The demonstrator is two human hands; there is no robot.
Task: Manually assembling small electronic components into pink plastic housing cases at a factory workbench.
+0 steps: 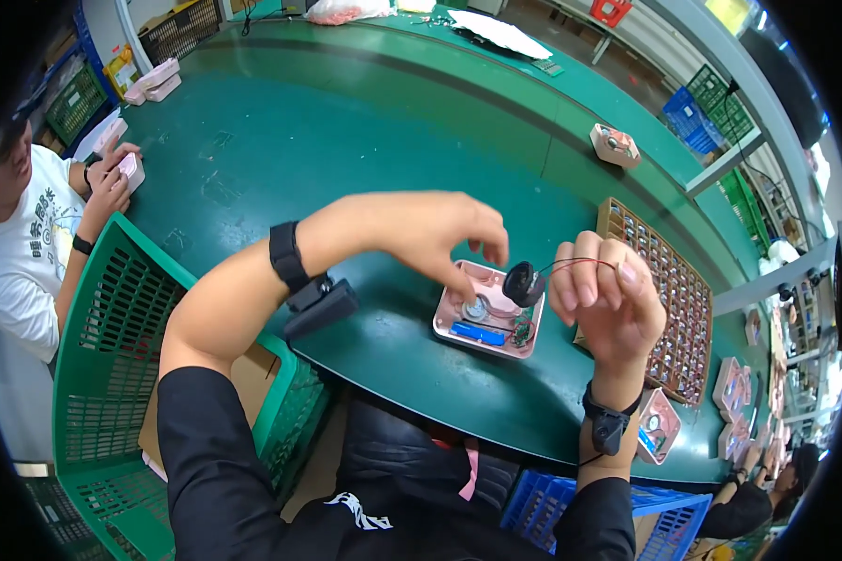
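Note:
A pink plastic housing [444, 338] lies on the green table in front of me. In it sit a blue battery [478, 334], a small green circuit board [521, 329] and a round silvery part [475, 309]. My left hand [454, 234] hovers over its left side, fingers bent and apart, the thumb reaching down near the silvery part. Right of the housing is my right hand [613, 294], its fingers curled on thin red and black wires [580, 260]. These lead to a round black speaker-like part [524, 283] above the housing's far right corner.
A brown divided box [660, 290] with small round parts stands to the right. More pink housings lie around, one [615, 146] at the far side, another [658, 426] near my right forearm. Green [122, 309] and blue [660, 510] crates flank me. Co-workers sit left and right.

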